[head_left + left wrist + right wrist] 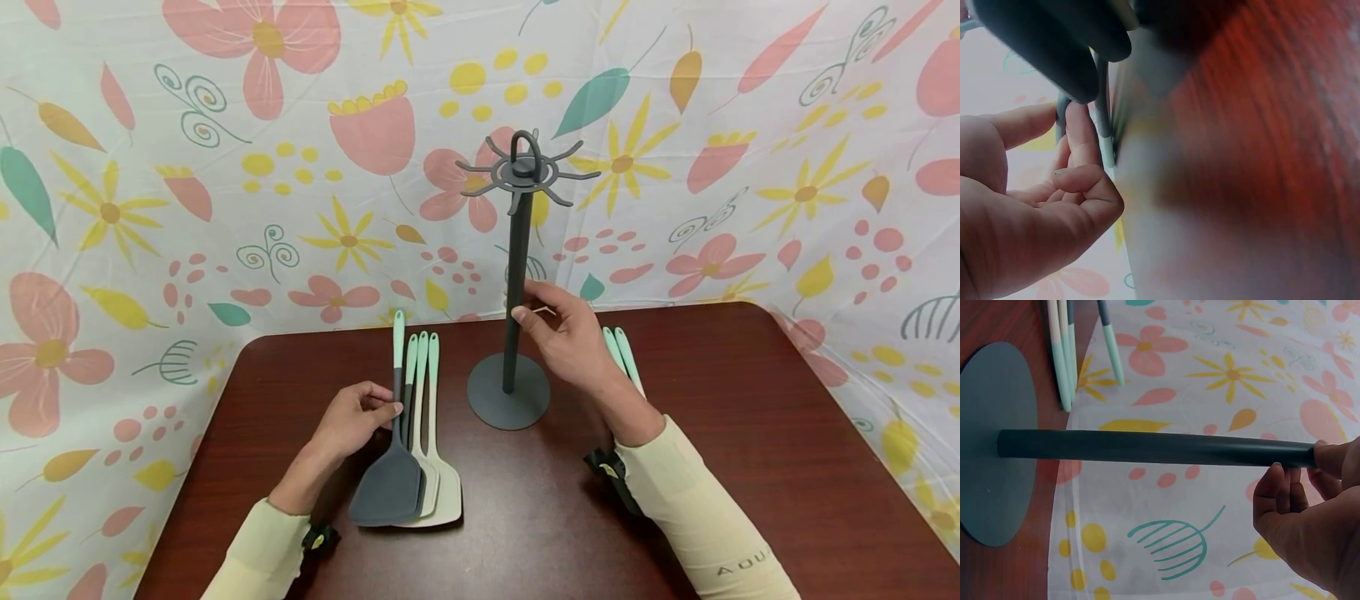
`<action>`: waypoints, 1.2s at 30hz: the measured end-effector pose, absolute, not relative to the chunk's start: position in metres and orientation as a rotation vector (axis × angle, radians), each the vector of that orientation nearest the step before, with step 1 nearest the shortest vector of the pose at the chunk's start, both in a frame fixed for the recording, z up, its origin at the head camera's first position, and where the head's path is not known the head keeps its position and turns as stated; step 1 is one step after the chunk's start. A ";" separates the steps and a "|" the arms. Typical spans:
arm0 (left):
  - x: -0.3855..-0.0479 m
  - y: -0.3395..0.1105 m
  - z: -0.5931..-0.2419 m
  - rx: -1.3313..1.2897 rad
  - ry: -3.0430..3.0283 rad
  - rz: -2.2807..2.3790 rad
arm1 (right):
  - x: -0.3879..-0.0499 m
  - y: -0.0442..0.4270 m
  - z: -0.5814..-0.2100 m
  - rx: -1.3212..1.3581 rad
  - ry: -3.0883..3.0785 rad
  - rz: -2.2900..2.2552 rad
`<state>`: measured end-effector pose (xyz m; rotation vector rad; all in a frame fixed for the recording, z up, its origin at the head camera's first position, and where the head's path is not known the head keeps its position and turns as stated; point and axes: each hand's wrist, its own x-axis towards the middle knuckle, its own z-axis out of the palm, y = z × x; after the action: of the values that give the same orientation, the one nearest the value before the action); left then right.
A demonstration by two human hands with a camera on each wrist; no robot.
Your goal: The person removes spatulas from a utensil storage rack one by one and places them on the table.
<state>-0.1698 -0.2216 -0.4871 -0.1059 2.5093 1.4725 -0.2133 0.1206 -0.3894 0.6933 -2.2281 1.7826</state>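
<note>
A dark grey utensil stand (517, 267) with a round base and a ring of hooks stands upright near the table's back. My right hand (566, 333) grips its pole about midway up; the right wrist view shows thumb and fingers around the pole (1147, 447). With thumb and fingers my left hand (356, 421) pinches the shaft of a grey spatula (390, 483) with a mint handle, its blade toward me. Beneath and beside it lie another dark-shafted utensil and cream spatulas (448, 492). In the left wrist view dark blades partly cover the left hand (1054, 200).
Two more mint handles (622, 354) show beyond my right forearm, which hides the rest of those utensils. The dark red wooden table (525, 533) ends at a flower-printed cloth (300, 192) behind. The stand's hooks (562, 175) spread outward above the right hand.
</note>
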 end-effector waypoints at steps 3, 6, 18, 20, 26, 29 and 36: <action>-0.169 -0.223 -0.488 -0.113 2.503 1.458 | -0.214 0.120 -0.389 0.694 -2.230 1.780; -0.168 -0.224 -0.490 -0.126 2.498 1.441 | -0.214 0.120 -0.389 0.693 -2.232 1.785; -0.169 -0.224 -0.495 -0.116 2.492 1.416 | -0.214 0.121 -0.389 0.697 -2.228 1.781; -0.169 -0.224 -0.495 -0.115 2.488 1.410 | -0.215 0.121 -0.389 0.697 -2.228 1.782; -0.168 -0.223 -0.492 -0.123 2.481 1.392 | -0.215 0.121 -0.389 0.696 -2.222 1.793; -0.167 -0.223 -0.490 -0.122 2.485 1.384 | -0.214 0.120 -0.388 0.694 -2.220 1.800; -0.166 -0.223 -0.492 -0.127 2.497 1.370 | -0.213 0.120 -0.389 0.695 -2.217 1.804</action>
<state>-0.1663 -0.2233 -0.4922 -0.1270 2.4969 1.3695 -0.2128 0.1202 -0.3888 0.6950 -2.2175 1.8043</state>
